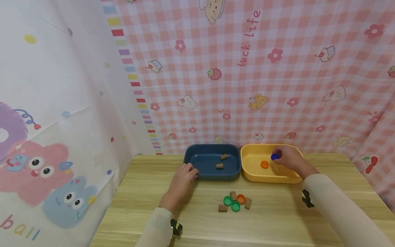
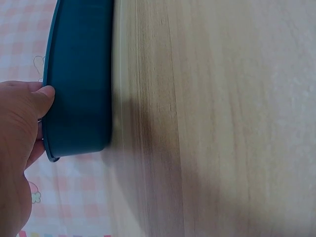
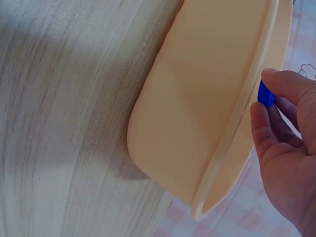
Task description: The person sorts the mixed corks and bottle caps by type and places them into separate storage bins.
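Observation:
My right hand pinches a blue bottle cap between thumb and fingertips, over the yellow bin. Inside that bin lies an orange cap. At the left front corner of the dark blue bin, my left hand grips the rim; the left wrist view shows the thumb on the outer wall and the other fingers partly hidden behind the rim. Two corks, one of them a tapered cork, lie in the blue bin.
In front of the bins, a loose group on the wooden table holds two green caps, one a green cap, an orange cap and several corks, such as the cork. A pink checked cloth hangs behind the table.

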The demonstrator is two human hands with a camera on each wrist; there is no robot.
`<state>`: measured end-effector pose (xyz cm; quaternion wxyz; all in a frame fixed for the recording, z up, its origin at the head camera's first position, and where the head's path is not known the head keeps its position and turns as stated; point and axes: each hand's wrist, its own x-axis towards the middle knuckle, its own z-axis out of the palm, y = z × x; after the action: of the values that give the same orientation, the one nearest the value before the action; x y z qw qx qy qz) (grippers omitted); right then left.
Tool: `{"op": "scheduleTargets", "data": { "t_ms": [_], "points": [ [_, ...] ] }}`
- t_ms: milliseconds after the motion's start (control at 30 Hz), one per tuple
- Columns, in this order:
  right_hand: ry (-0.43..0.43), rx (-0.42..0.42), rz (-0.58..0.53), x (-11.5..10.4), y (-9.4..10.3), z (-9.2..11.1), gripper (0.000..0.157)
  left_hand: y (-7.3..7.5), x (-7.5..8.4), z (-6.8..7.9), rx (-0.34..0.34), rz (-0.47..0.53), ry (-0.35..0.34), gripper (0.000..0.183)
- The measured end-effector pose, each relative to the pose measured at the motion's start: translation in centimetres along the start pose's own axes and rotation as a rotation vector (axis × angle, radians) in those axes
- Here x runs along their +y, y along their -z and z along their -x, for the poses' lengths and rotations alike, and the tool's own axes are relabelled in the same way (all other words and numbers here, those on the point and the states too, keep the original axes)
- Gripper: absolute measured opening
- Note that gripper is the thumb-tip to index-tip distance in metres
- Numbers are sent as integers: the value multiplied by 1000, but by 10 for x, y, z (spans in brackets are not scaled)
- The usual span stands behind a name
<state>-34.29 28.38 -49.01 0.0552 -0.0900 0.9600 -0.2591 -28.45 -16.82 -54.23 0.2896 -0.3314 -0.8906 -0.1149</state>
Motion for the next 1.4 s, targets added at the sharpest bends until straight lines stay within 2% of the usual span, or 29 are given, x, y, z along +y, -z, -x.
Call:
{"op": "scheduleTargets", "data": {
  "t_ms": [367, 600, 767, 967, 1133, 1400],
  "points": [
    [12, -5, -6, 0, -3, 1, 32, -3, 0, 2, -16, -7, 3, 6],
    [38, 26, 52, 6, -5, 2, 35, -3, 1, 1, -24, -2, 3, 5],
    [34, 44, 2, 10, -6, 4, 33, -2, 0, 1, -8, 3, -4, 7],
    [6, 44, -63, 4, -1, 9, 38, -1, -1, 1, 5, 2, -6, 7],
    [43, 70, -102, 0, 0, 15, 39, 0, -1, 1, -8, 7, -9, 1],
    [77, 112, -195, -3, -5, 28, 40, 1, -1, 0, -21, 0, -2, 4]
  ]
}}
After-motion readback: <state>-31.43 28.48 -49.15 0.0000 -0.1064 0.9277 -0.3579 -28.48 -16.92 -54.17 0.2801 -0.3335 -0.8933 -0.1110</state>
